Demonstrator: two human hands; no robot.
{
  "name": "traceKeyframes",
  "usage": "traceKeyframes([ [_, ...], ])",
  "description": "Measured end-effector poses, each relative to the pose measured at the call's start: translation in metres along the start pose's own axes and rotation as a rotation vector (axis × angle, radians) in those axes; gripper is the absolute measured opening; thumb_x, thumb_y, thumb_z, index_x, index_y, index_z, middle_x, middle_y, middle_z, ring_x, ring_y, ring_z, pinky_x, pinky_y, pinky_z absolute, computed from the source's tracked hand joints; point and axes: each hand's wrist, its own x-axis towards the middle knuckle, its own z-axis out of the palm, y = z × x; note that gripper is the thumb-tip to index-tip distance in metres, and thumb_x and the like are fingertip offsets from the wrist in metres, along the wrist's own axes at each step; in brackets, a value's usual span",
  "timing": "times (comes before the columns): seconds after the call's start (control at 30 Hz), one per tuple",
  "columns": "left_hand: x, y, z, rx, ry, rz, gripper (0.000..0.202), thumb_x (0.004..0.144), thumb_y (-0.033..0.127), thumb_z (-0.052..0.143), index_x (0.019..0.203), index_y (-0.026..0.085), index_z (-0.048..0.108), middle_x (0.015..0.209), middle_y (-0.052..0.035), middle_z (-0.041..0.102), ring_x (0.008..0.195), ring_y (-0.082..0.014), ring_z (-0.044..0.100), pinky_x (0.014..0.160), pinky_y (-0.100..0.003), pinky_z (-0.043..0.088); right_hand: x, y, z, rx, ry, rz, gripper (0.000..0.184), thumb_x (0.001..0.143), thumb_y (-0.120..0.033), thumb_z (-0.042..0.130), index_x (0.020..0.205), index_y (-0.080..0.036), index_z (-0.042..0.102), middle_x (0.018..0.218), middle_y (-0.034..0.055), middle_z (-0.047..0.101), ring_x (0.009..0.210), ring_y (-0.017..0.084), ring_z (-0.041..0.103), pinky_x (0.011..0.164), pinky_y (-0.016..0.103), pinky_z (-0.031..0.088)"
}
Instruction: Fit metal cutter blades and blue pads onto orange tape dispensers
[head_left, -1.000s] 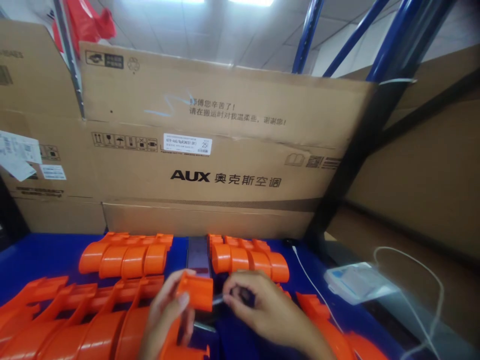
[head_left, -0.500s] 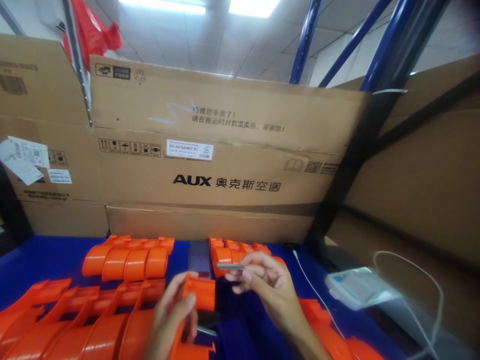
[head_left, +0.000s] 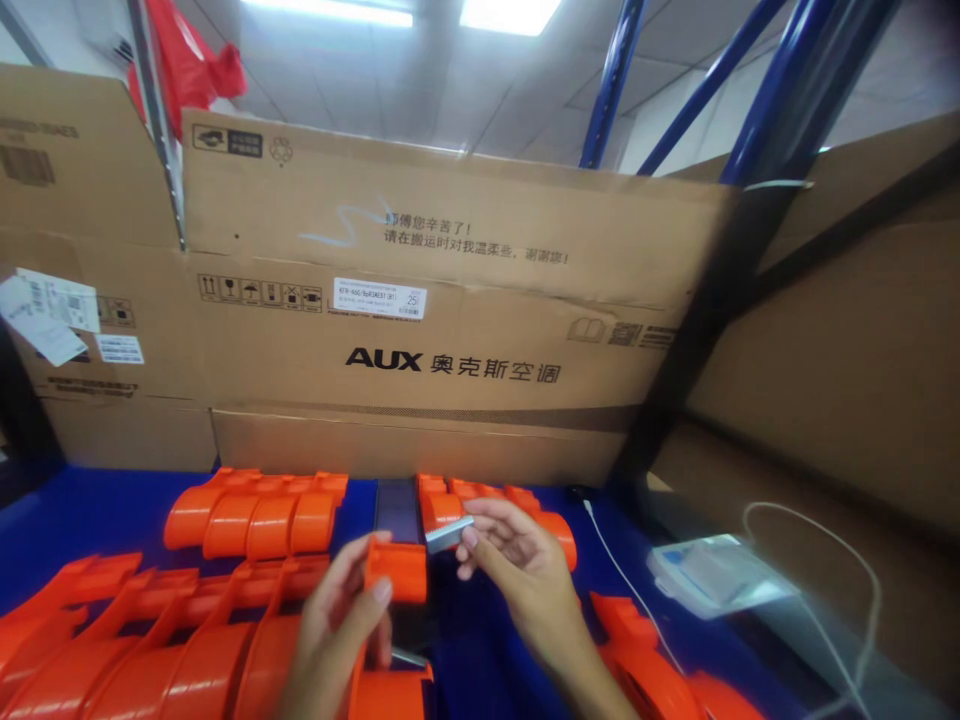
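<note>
My left hand point(head_left: 349, 605) is closed around an orange plastic tape dispenser point(head_left: 397, 573), thumb on its near face. My right hand point(head_left: 517, 560) pinches a small grey metal blade point(head_left: 448, 535) with a toothed edge between thumb and fingers. The blade's left end lies close to the dispenser's right edge; whether they touch I cannot tell. Below my left hand shows a thin metal strip point(head_left: 409, 657), just above a curved orange part point(head_left: 390, 692). My left fingers hide how that part joins the held piece.
Orange dispensers stand in rows at the left front point(head_left: 172, 650), back left point(head_left: 259, 515) and right point(head_left: 652, 660). A clear plastic case point(head_left: 720, 575) and a white cable point(head_left: 630, 585) lie on the right. Cardboard point(head_left: 450, 440) walls the back of the blue surface.
The blade has turned so its toothed face shows, and my right hand has shifted slightly left with it. My left hand and the dispenser have moved a little up and left.
</note>
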Motion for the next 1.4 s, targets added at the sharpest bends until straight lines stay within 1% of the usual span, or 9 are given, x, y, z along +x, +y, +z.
traceKeyframes([
  [0.17, 0.0, 0.005, 0.001, 0.043, 0.046, 0.014, 0.058, 0.077, 0.048, 0.075, 0.125, 0.018, 0.063, 0.045, 0.0037, 0.061, 0.037, -0.0122, 0.052, 0.043, -0.022, 0.041, 0.0, 0.006, 0.001, 0.031, 0.001, 0.013, 0.033, 0.075, -0.037, 0.085, 0.098, -0.018, 0.069, 0.079, 0.0044, 0.074, 0.066, 0.018, 0.071, 0.06, 0.03, 0.06],
  [0.3, 0.001, 0.008, -0.001, 0.064, 0.049, -0.008, 0.06, 0.079, 0.048, 0.073, 0.13, 0.017, 0.061, 0.046, 0.0031, 0.062, 0.037, -0.013, 0.053, 0.044, -0.024, 0.042, 0.002, 0.011, 0.001, 0.048, -0.035, 0.037, 0.031, 0.077, -0.036, 0.083, 0.096, -0.019, 0.065, 0.074, 0.0022, 0.072, 0.063, 0.018, 0.07, 0.055, 0.028, 0.059],
  [0.4, 0.0, 0.008, -0.002, 0.07, 0.046, -0.026, 0.062, 0.081, 0.048, 0.071, 0.132, 0.017, 0.06, 0.046, 0.0023, 0.063, 0.038, -0.013, 0.053, 0.047, -0.025, 0.042, 0.003, 0.012, 0.001, 0.037, -0.033, 0.036, 0.032, 0.077, -0.038, 0.083, 0.095, -0.02, 0.063, 0.069, -0.0003, 0.069, 0.058, 0.016, 0.068, 0.049, 0.026, 0.057],
  [0.5, -0.001, 0.009, -0.002, 0.075, 0.04, -0.026, 0.063, 0.081, 0.048, 0.071, 0.134, 0.016, 0.059, 0.046, 0.002, 0.063, 0.038, -0.0134, 0.053, 0.048, -0.025, 0.042, 0.001, 0.011, 0.002, 0.013, -0.029, 0.034, 0.032, 0.077, -0.038, 0.083, 0.094, -0.02, 0.063, 0.068, -0.0015, 0.067, 0.057, 0.015, 0.066, 0.047, 0.025, 0.056],
  [0.7, -0.002, 0.012, 0.001, 0.078, 0.091, -0.032, 0.071, 0.08, 0.049, 0.071, 0.141, 0.017, 0.054, 0.046, 0.0035, 0.062, 0.039, -0.0139, 0.053, 0.049, -0.026, 0.045, -0.004, 0.005, 0.003, -0.05, -0.049, 0.045, 0.028, 0.079, -0.037, 0.081, 0.093, -0.02, 0.064, 0.068, -0.0017, 0.065, 0.056, 0.013, 0.061, 0.047, 0.024, 0.055],
  [0.93, -0.004, 0.011, 0.001, 0.095, 0.112, -0.038, 0.067, 0.08, 0.051, 0.071, 0.137, 0.018, 0.06, 0.045, 0.0045, 0.057, 0.041, -0.0124, 0.049, 0.05, -0.024, 0.044, -0.006, 0.0, 0.002, -0.149, -0.036, 0.035, 0.027, 0.081, -0.039, 0.079, 0.093, -0.02, 0.065, 0.071, -0.0008, 0.064, 0.057, 0.013, 0.059, 0.048, 0.022, 0.052],
  [1.03, -0.003, 0.008, -0.001, 0.094, 0.111, -0.078, 0.07, 0.079, 0.051, 0.072, 0.139, 0.017, 0.059, 0.044, 0.0049, 0.055, 0.043, -0.0123, 0.048, 0.049, -0.022, 0.042, -0.009, -0.003, 0.001, -0.251, -0.027, -0.001, 0.023, 0.084, -0.039, 0.077, 0.094, -0.021, 0.067, 0.076, 0.0009, 0.067, 0.062, 0.014, 0.061, 0.051, 0.022, 0.05],
  [1.2, -0.003, 0.005, -0.002, 0.082, 0.085, -0.118, 0.075, 0.076, 0.051, 0.075, 0.141, 0.017, 0.056, 0.039, 0.0069, 0.05, 0.041, -0.0113, 0.042, 0.046, -0.022, 0.04, -0.012, -0.005, -0.001, -0.376, -0.1, -0.04, 0.015, 0.088, -0.035, 0.072, 0.092, -0.021, 0.068, 0.082, 0.002, 0.071, 0.077, 0.018, 0.068, 0.071, 0.027, 0.052],
  [1.4, -0.006, 0.006, -0.002, 0.083, 0.071, -0.14, 0.073, 0.076, 0.049, 0.077, 0.14, 0.019, 0.057, 0.041, 0.0069, 0.05, 0.043, -0.0115, 0.041, 0.045, -0.022, 0.038, -0.014, 0.003, 0.007, -0.331, -0.106, -0.017, 0.015, 0.09, -0.035, 0.071, 0.094, -0.021, 0.065, 0.079, 0.0013, 0.069, 0.077, 0.017, 0.066, 0.07, 0.027, 0.05],
])
